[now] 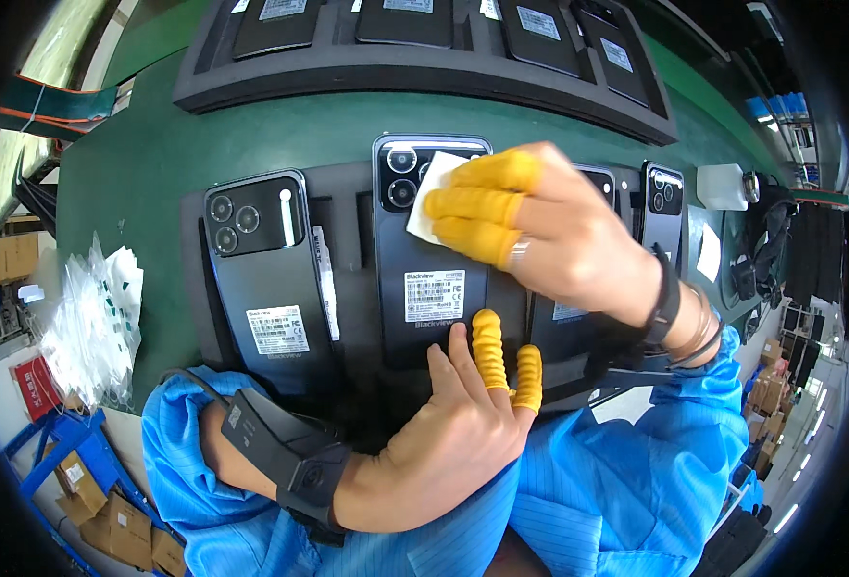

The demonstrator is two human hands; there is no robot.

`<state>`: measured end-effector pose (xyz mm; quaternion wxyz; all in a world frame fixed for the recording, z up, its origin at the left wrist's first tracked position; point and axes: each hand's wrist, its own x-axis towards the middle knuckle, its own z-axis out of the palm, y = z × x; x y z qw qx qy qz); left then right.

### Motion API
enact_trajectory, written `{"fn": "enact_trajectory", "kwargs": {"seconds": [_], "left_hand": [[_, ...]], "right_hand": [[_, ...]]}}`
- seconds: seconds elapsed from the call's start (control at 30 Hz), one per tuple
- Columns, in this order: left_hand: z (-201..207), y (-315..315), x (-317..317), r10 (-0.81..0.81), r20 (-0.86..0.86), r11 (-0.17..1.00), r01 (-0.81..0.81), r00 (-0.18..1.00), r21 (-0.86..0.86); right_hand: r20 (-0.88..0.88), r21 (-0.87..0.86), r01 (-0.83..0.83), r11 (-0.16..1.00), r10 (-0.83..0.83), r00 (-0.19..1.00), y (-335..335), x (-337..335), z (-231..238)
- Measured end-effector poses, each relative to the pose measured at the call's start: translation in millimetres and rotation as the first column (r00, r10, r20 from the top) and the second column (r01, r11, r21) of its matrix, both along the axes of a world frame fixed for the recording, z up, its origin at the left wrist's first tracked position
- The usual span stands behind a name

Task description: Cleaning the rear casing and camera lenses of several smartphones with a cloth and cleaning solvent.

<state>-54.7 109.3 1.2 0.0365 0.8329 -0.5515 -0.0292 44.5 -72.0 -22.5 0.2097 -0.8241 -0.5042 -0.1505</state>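
Observation:
A dark smartphone (447,258) lies back up in front of me, with round camera lenses at its top left and a white label lower down. My right hand (530,212), with yellow finger cots, presses a folded white wipe (427,207) against the camera area, covering part of it. My left hand (463,404) rests at the phone's lower end, fingers extended, two in yellow cots. To the left lies another dark phone (280,274), also lens side up. My right arm partly hides a third phone (551,337). The phones sit on a dark foam tray (346,192).
Across the green table (338,125) stands another foam tray (424,85) holding several phones. Clear plastic bags (93,322) hang over the left edge. At the right are one more phone (663,231), a white container (721,187) and white paper (708,252).

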Motion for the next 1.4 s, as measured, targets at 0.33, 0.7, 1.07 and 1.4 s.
{"fn": "enact_trajectory", "kwargs": {"seconds": [0.33,0.7,1.07,1.4], "left_hand": [[-3.7,0.8,2.2,0.015,0.02,1.0,-0.015,1.0,-0.007],[-1.6,1.1,2.1,0.027,-0.045,0.998,-0.029,0.999,-0.049],[-3.2,2.2,-0.9,0.039,0.025,0.999,-0.038,0.999,-0.031],[-4.5,2.4,0.4,0.031,0.018,0.999,-0.031,0.999,-0.031]], "right_hand": [[-0.053,-0.144,0.218,0.965,-0.227,0.972,-41.2,8.3,9.7],[-0.046,0.016,0.08,0.997,-0.079,0.996,-2.4,18.4,5.2],[-0.357,-0.12,0.29,0.949,-0.314,0.88,-18.2,-31.8,10.7],[-0.434,0.06,0.467,0.882,-0.398,0.808,-33.6,-31.2,25.6]]}}
